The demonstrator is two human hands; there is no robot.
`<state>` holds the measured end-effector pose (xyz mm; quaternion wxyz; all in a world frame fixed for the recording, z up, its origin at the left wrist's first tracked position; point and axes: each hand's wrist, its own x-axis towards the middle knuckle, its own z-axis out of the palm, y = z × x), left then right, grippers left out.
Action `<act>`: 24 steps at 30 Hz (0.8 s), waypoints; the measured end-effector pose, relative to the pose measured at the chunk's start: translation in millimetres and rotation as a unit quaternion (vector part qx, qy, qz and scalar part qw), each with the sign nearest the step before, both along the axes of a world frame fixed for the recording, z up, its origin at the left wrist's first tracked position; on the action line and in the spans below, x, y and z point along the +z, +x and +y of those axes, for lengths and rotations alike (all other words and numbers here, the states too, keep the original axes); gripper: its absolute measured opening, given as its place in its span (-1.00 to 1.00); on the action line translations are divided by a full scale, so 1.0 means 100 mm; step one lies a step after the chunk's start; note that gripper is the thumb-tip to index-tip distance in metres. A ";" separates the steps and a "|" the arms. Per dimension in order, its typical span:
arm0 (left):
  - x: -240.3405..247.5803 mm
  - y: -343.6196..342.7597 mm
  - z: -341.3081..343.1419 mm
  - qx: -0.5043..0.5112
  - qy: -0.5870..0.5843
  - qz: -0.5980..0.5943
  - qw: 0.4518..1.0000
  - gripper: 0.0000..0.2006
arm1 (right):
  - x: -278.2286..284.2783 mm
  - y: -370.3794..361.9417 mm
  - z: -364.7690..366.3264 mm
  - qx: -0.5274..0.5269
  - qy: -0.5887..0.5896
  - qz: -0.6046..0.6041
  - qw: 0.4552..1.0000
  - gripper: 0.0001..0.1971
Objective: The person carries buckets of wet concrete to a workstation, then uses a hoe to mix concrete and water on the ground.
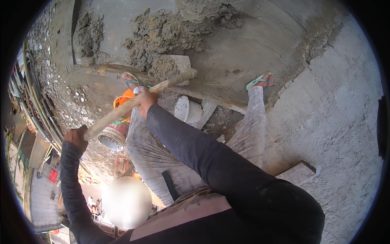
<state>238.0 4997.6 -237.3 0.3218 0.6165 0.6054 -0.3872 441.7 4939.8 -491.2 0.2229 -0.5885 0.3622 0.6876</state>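
Observation:
I hold a long wooden-handled hoe (118,114) slantwise across the view. My left hand (76,138) is wrapped round the lower-left end of the handle. Further up the shaft, my right hand (147,101) is closed round it, with the forearm crossing in front of my legs. At the far end, the flat grey blade (181,63) lies by a clump of wet mortar (163,67). Just beyond is a larger heap of rough wet mortar (174,34). Where blade and handle join is partly hidden.
My sandalled feet (260,82) stand apart along a board edge (99,70). A white bucket (189,110), an orange bucket (124,97) and a reddish bucket (111,138) sit around my legs. Long poles (36,101) lie left. Rough concrete (337,122) spans the right.

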 end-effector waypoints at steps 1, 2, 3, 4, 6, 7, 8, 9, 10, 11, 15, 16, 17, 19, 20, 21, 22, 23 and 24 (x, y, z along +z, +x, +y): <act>0.11 -0.19 -0.01 0.045 -0.060 0.044 0.996 -0.83 | 0.37 -0.03 0.25 0.053 0.071 0.045 0.995 -0.56; 0.09 -0.13 0.00 0.070 -0.068 0.026 0.995 -0.81 | 0.30 -0.05 0.25 0.086 0.108 -0.013 0.990 -0.54; 0.04 -0.04 0.05 0.091 -0.074 0.006 0.993 -0.79 | 0.11 -0.06 0.24 0.116 0.146 -0.072 0.980 -0.53; 0.01 0.03 0.07 0.114 -0.086 -0.010 0.990 -0.76 | -0.02 -0.02 0.22 0.147 0.176 -0.128 0.965 -0.51; -0.36 0.51 -0.29 0.299 -0.135 -0.119 0.937 -0.64 | -0.18 0.69 0.33 0.171 0.161 -0.183 0.955 -0.58; -0.56 0.76 -0.58 0.287 -0.134 -0.144 0.937 -0.60 | 0.20 1.10 0.68 0.136 0.152 -0.176 0.963 -0.54; -0.88 1.19 -0.65 0.280 -0.135 -0.158 0.937 -0.59 | -0.13 1.52 0.73 0.177 0.189 -0.284 0.923 -0.57; -1.25 1.57 -0.92 0.329 -0.110 -0.214 0.913 -0.57 | -0.18 1.90 0.92 0.207 0.156 -0.299 0.918 -0.64; -1.50 2.08 -0.97 0.333 -0.119 -0.234 0.906 -0.55 | -0.25 2.31 1.08 0.167 0.141 -0.258 0.941 -0.74; -1.79 2.51 -1.10 0.386 -0.103 -0.312 0.862 -0.56 | -0.44 2.72 1.17 0.164 0.142 -0.288 0.933 -0.81; -2.33 4.04 -1.09 0.484 -0.094 -0.340 0.801 -0.59 | -0.79 3.62 1.61 0.391 0.090 -0.436 0.806 -0.74; -2.50 4.30 -1.25 0.478 -0.064 -0.351 0.803 -0.57 | -0.96 3.82 1.64 0.490 0.111 -0.385 0.774 -0.59; -2.66 4.49 -1.27 0.491 -0.095 -0.358 0.789 -0.56 | -1.26 3.98 1.62 0.600 0.102 -0.409 0.680 -0.56; -2.89 4.57 -1.39 0.512 -0.164 -0.362 0.762 -0.54 | -1.66 3.88 1.43 0.724 0.044 -0.402 0.558 -0.49; -2.83 4.48 -1.58 0.536 -0.225 -0.334 0.742 -0.53 | -1.74 3.68 1.26 0.758 -0.003 -0.365 0.541 -0.45; -2.77 4.28 -1.63 0.547 -0.282 -0.321 0.720 -0.53 | -1.88 3.72 0.94 0.762 -0.019 -0.351 0.544 -0.44; -2.87 4.03 -1.57 0.551 -0.325 -0.315 0.700 -0.52 | -2.14 3.74 0.74 0.759 -0.026 -0.349 0.549 -0.43; -2.94 3.78 -1.65 0.544 -0.336 -0.282 0.715 -0.52 | -2.23 3.57 0.52 0.734 -0.044 -0.343 0.585 -0.47; -2.91 3.59 -1.78 0.537 -0.353 -0.250 0.724 -0.52 | -2.23 3.50 0.26 0.710 -0.069 -0.334 0.617 -0.51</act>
